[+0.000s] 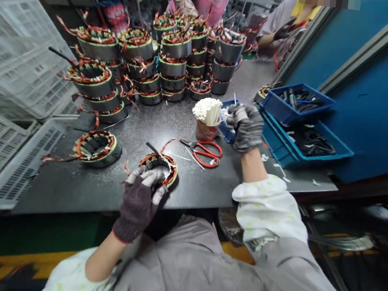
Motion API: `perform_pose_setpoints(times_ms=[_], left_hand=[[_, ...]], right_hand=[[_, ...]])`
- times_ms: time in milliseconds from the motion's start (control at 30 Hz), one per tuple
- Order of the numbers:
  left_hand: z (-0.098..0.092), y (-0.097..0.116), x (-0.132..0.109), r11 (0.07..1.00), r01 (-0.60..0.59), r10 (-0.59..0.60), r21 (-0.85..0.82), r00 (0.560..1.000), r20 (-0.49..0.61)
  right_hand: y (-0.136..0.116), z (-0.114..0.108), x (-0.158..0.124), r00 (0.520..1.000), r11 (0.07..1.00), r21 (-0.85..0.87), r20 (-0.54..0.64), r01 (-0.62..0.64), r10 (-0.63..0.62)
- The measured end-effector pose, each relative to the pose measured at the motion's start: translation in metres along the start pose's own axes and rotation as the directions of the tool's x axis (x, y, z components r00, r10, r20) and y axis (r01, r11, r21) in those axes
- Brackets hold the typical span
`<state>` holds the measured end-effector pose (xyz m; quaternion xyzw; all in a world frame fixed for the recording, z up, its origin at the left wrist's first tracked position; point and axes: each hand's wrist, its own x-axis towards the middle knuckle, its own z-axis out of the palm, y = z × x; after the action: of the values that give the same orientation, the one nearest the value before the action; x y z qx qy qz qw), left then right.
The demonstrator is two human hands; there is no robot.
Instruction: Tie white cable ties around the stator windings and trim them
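Closest to me, at the near edge of the bench [188, 195], the left hand [139, 200], in a dark purple glove with pale tips, holds a copper-wound ring [173, 172]: the fingers curl over its near rim and the thumb sits apart from them on its near side, so most of the ring shows just beyond the fingers. Off to the left stands a second ring [96, 147]. Past the held ring lie red-handled scissors [207, 154], then a cup of white sticks [207, 112]. Just beside the cup, the grey-gloved right hand [248, 127] is bent over a small blue tray [229, 135]; I can't tell whether its fingers pinch anything. A teal bin [279, 144] and a dark blue bin [277, 101] stand to its right. Farther back rise stacked rings [173, 67], with two people behind.
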<state>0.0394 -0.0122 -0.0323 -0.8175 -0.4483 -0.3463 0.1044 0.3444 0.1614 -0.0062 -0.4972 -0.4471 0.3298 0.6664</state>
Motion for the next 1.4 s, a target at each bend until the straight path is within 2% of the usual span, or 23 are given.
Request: perform_pose_setpoints(times_ms=[67, 100, 167, 233, 300, 367, 500, 667, 800, 900, 967, 1033, 1100, 1167, 1200, 1267, 1300, 1333, 1400], left_hand=[[0.003, 0.003, 0.002, 1.0, 0.029, -0.029, -0.001, 1.0, -0.01], [0.004, 0.004, 0.002, 0.999, 0.037, -0.037, -0.001, 0.999, 0.001], [0.005, 0.005, 0.003, 0.999, 0.041, -0.041, 0.007, 0.998, 0.042], [0.003, 0.004, 0.004, 0.999, 0.047, -0.048, 0.013, 0.994, 0.097], [-0.001, 0.003, 0.004, 0.999, 0.049, -0.049, 0.002, 0.988, 0.148], [-0.004, 0.002, 0.004, 0.998, 0.064, -0.061, -0.012, 0.981, 0.186], [-0.005, 0.005, 0.005, 0.992, 0.12, -0.109, -0.041, 0.974, 0.199], [-0.003, 0.011, 0.006, 0.985, 0.168, -0.161, -0.036, 0.975, 0.151], [-0.005, 0.011, 0.005, 0.987, 0.153, -0.144, -0.047, 0.976, 0.163], [-0.005, 0.008, 0.005, 0.988, 0.143, -0.132, -0.055, 0.976, 0.173], [-0.004, 0.008, 0.005, 0.985, 0.162, -0.151, -0.057, 0.974, 0.166], [-0.001, 0.01, 0.004, 0.98, 0.185, -0.173, -0.074, 0.974, 0.145], [0.002, 0.013, 0.003, 0.964, 0.245, -0.236, -0.102, 0.967, 0.093], [0.005, 0.015, 0.002, 0.936, 0.328, -0.327, -0.129, 0.945, 0.029], [0.006, 0.016, 0.003, 0.925, 0.35, -0.353, -0.147, 0.936, 0.011], [0.006, 0.016, 0.004, 0.928, 0.323, -0.328, -0.186, 0.945, 0.005], [0.006, 0.015, 0.005, 0.939, 0.28, -0.284, -0.202, 0.959, 0.007], [0.006, 0.014, 0.006, 0.949, 0.233, -0.238, -0.21, 0.971, 0.004], [0.005, 0.013, 0.008, 0.965, 0.172, -0.178, -0.198, 0.984, -0.014]], right_hand=[[-0.013, -0.002, -0.05, 0.998, 0.994, 0.098, 0.046, 0.039, -0.044], [-0.02, -0.003, -0.078, 0.987, 0.993, 0.106, 0.142, 0.054, -0.069], [-0.03, -0.007, -0.133, 0.92, 0.991, 0.102, 0.373, 0.086, -0.118], [-0.036, -0.014, -0.179, 0.835, 0.984, 0.088, 0.522, 0.152, -0.175], [-0.036, -0.022, -0.21, 0.781, 0.976, 0.083, 0.588, 0.202, -0.212], [-0.031, -0.027, -0.229, 0.754, 0.976, 0.075, 0.623, 0.204, -0.206], [-0.016, -0.019, -0.236, 0.726, 0.978, 0.025, 0.666, 0.206, -0.17], [-0.01, 0.01, -0.226, 0.745, 0.959, -0.01, 0.631, 0.285, -0.215], [-0.019, 0.001, -0.237, 0.777, 0.941, -0.127, 0.604, 0.314, -0.178], [-0.023, -0.011, -0.246, 0.779, 0.936, -0.175, 0.611, 0.305, -0.14], [-0.021, -0.007, -0.244, 0.769, 0.942, -0.152, 0.623, 0.298, -0.143], [-0.018, 0.006, -0.236, 0.776, 0.956, -0.11, 0.613, 0.271, -0.149], [-0.015, 0.022, -0.225, 0.813, 0.983, -0.059, 0.572, 0.173, -0.109], [-0.013, 0.035, -0.215, 0.853, 0.999, -0.006, 0.521, -0.037, 0.035], [-0.013, 0.039, -0.212, 0.852, 0.985, 0.019, 0.505, -0.173, 0.14], [-0.014, 0.043, -0.209, 0.802, 0.91, 0.054, 0.494, -0.412, 0.334], [-0.015, 0.043, -0.209, 0.773, 0.872, 0.06, 0.496, -0.486, 0.396], [-0.016, 0.043, -0.209, 0.756, 0.85, 0.062, 0.495, -0.523, 0.429], [-0.017, 0.041, -0.208, 0.758, 0.854, 0.046, 0.487, -0.519, 0.434]])
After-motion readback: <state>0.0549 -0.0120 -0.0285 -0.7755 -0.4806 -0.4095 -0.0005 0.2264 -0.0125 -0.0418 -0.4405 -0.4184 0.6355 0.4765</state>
